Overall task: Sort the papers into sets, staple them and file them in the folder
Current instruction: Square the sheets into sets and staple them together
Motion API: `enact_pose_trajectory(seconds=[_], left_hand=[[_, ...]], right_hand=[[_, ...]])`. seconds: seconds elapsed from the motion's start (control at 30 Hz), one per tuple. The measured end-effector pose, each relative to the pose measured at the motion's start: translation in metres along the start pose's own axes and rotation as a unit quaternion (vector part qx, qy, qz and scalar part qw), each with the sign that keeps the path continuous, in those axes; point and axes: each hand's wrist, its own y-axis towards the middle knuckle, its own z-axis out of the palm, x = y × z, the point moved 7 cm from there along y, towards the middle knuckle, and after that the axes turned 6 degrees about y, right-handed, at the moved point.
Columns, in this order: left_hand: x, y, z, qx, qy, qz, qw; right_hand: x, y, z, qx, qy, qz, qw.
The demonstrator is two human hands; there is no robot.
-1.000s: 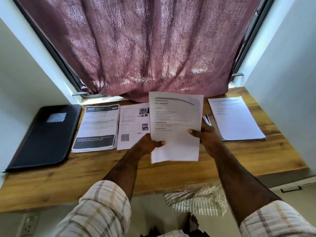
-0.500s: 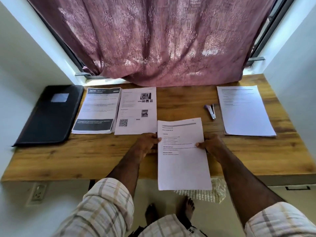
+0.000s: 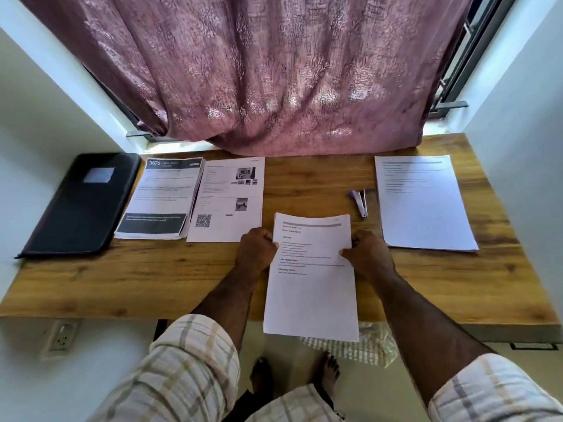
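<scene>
1. The left hand [image 3: 255, 251] grips the paper set's [image 3: 310, 287] left edge.
2. The right hand [image 3: 367, 254] pinches its right edge.
3. The set lies between both hands, overhanging the desk's [image 3: 152, 278] near edge.

The wooden counter [image 3: 152, 275] carries a black folder [image 3: 82, 205] at far left. Beside it lie two printed stacks [image 3: 161, 199] [image 3: 228, 199]. A stapler [image 3: 360, 202] lies just beside a white stack [image 3: 423, 205] at right.
</scene>
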Motion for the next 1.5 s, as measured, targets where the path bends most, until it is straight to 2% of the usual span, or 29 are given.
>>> enact_pose_trajectory(seconds=[0.07, 0.1, 0.13, 0.2, 0.3, 0.43, 0.67, 0.77, 0.83, 0.9, 1.0, 1.1, 1.2, 1.27, 1.3, 1.37, 1.43, 1.5], left_hand=[[-0.011, -0.005, -0.007, -0.077, 0.070, 0.057, 0.993], [-0.018, -0.006, -0.007, -0.098, 0.066, 0.085, 0.989], [-0.026, -0.007, -0.005, -0.096, 0.041, 0.114, 0.988], [-0.041, -0.003, 0.005, -0.042, -0.036, 0.154, 0.986], [-0.047, 0.003, 0.022, 0.062, -0.075, 0.143, 0.985], [-0.042, 0.008, 0.036, 0.123, -0.035, 0.098, 0.987], [-0.053, 0.012, 0.039, 0.159, -0.022, 0.064, 0.985], [-0.070, 0.010, 0.037, 0.131, 0.005, 0.087, 0.988], [-0.085, 0.005, 0.040, 0.113, -0.040, 0.109, 0.987], [-0.092, 0.002, 0.055, 0.146, -0.101, 0.093, 0.980], [-0.090, -0.001, 0.070, 0.192, -0.184, 0.031, 0.963], [-0.089, 0.001, 0.067, 0.205, -0.248, -0.027, 0.946], [-0.091, 0.003, 0.061, 0.217, -0.226, -0.038, 0.949], [-0.090, 0.005, 0.066, 0.222, -0.202, -0.028, 0.954], [-0.090, 0.004, 0.069, 0.224, -0.206, -0.022, 0.952], [-0.088, 0.003, 0.070, 0.223, -0.235, -0.028, 0.946], [-0.086, 0.004, 0.069, 0.225, -0.255, -0.045, 0.939], [-0.086, 0.004, 0.068, 0.228, -0.259, -0.051, 0.937]], right_hand=[[0.000, 0.001, -0.001, -0.009, -0.021, -0.002, 1.000], [-0.001, 0.002, 0.000, -0.012, -0.026, 0.001, 1.000], [-0.002, 0.002, -0.001, -0.014, -0.034, 0.004, 0.999], [-0.002, 0.002, -0.002, -0.019, -0.049, 0.002, 0.999], [0.002, 0.003, -0.005, -0.002, -0.074, -0.030, 0.997], [0.005, 0.006, -0.003, 0.052, -0.113, -0.053, 0.991], [0.009, 0.013, 0.000, 0.085, -0.152, -0.049, 0.984], [0.008, 0.013, 0.001, 0.089, -0.148, -0.038, 0.984], [0.011, 0.012, -0.001, 0.079, -0.158, -0.037, 0.984], [0.012, 0.010, -0.002, 0.056, -0.157, -0.042, 0.985], [0.008, 0.011, -0.003, 0.038, -0.102, -0.043, 0.993], [0.003, 0.007, 0.000, 0.075, 0.058, -0.033, 0.995], [0.004, -0.001, 0.001, 0.122, 0.204, -0.031, 0.971], [0.000, -0.006, -0.003, 0.110, 0.233, -0.025, 0.966], [-0.001, -0.007, -0.008, 0.081, 0.191, -0.044, 0.977], [0.002, -0.007, -0.009, 0.027, 0.024, -0.108, 0.994], [0.005, -0.008, 0.001, 0.031, -0.110, -0.140, 0.984], [0.008, -0.009, 0.008, 0.052, -0.176, -0.147, 0.972]])
